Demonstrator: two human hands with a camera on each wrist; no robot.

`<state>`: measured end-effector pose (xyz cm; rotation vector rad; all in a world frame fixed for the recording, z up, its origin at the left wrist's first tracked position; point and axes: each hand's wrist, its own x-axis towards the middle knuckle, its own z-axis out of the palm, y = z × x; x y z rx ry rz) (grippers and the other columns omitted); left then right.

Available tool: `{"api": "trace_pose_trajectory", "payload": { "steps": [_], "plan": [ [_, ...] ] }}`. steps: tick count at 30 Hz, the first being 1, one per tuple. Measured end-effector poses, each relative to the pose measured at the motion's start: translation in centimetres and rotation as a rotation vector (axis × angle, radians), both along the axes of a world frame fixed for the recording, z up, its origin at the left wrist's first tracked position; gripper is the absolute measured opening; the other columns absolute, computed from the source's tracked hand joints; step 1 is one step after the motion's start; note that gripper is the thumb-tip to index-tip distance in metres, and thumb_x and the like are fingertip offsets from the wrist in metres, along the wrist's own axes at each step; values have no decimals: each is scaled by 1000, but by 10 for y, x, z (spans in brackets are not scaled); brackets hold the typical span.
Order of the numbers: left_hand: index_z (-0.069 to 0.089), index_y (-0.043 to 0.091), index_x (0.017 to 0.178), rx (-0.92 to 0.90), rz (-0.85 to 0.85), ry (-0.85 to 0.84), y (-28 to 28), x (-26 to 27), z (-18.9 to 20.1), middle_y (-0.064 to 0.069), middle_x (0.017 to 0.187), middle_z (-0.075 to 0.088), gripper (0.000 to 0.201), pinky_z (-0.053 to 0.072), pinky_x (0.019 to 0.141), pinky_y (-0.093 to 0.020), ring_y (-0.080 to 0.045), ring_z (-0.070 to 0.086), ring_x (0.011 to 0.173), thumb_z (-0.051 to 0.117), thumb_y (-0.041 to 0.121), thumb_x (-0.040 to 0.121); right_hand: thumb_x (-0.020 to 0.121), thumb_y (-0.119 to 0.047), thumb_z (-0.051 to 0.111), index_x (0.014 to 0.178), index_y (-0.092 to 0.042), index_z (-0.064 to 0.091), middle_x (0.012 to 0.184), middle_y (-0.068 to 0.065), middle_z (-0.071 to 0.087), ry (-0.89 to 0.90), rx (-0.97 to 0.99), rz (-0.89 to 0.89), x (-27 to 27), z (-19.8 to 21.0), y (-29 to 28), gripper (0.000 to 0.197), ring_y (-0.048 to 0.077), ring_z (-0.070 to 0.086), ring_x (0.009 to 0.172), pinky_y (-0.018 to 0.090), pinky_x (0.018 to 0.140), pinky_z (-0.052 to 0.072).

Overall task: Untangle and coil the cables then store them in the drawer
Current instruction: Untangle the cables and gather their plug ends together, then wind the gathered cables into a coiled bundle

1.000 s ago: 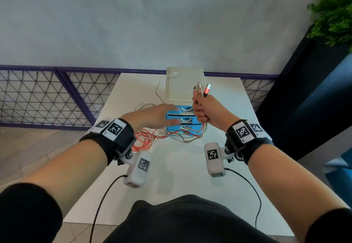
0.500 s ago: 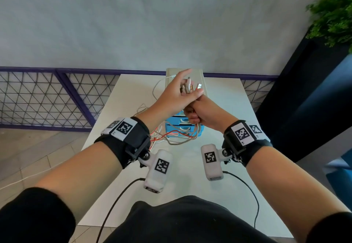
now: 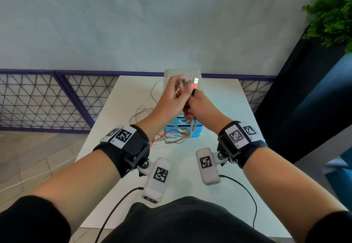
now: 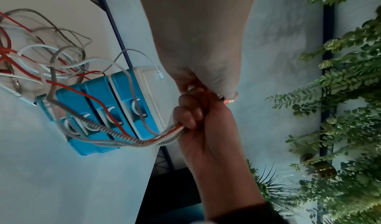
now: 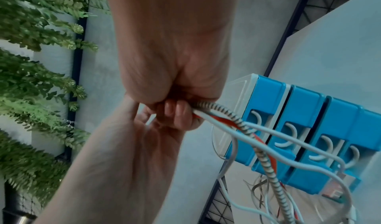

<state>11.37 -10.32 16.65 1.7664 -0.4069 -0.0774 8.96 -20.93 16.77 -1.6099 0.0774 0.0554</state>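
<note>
Cables (image 4: 115, 139): red, white, grey, braided, tangled; ends bunched upright above table, red plug (image 3: 195, 83) topmost, rest trailing down. Drawer unit (image 3: 183, 132): blue fronts, all closed, cables draped across.

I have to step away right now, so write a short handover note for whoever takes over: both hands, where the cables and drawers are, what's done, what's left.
Right hand: fist gripping the cable bundle near its plug ends; the red-collared USB plug sticks up above it.
Left hand: raised against the plug ends, fingers blurred, so its grip is unclear.
Cables: red, white and braided ones trail from the fist down across the blue drawer unit to a loose tangle on the white table.
Done: plug ends gathered in one hand.
Left: untangle, coil, open a drawer and store. The drawers look closed.
</note>
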Motion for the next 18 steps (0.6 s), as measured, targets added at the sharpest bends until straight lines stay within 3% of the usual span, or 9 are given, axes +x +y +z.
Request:
{"api": "trace_pose_trajectory", "payload": {
  "steps": [2,4,7,10,13,18],
  "plan": [
    [21,24,144,69,-74,168,0,-8,-7,4,113,65,68,48,91,-24,-9,62,108,35,64,90,104,-28,37,86,-11,51,52,-3,37,-35,66,-101,5,1,-2,28,5,34,37,21,40,32],
    [33,19,135,177,-195,201,2,-18,-12,4,102,70,67,45,97,-31,-9,64,104,28,67,89,104,-30,38,81,-14,49,51,-6,39,-96,189,-143,10,3,-5,30,7,38,40,21,44,36],
    [56,13,107,340,-362,74,4,-25,-17,2,80,68,45,44,77,-26,-10,62,80,33,50,97,105,-28,35,79,-12,44,53,-4,40,-155,278,-190,14,6,-11,32,14,45,45,26,52,41],
    [58,13,88,443,-392,-21,7,-20,-18,4,65,61,32,44,65,-24,-11,59,63,43,40,97,105,-29,34,78,-13,41,54,-2,36,-166,405,-241,14,4,-12,32,16,43,44,30,52,44],
    [56,9,78,412,-435,29,12,-13,-18,0,54,57,40,44,59,-19,-12,56,52,44,42,97,104,-36,35,77,-18,40,52,-5,32,-139,588,-314,14,4,-16,33,10,34,39,22,38,37],
    [51,15,68,302,-519,235,36,-4,-27,5,45,39,42,41,58,-23,-13,53,45,39,44,97,104,-36,36,75,-19,42,47,-8,29,-194,694,-481,22,13,-42,35,6,24,35,17,32,19]
  ]
}}
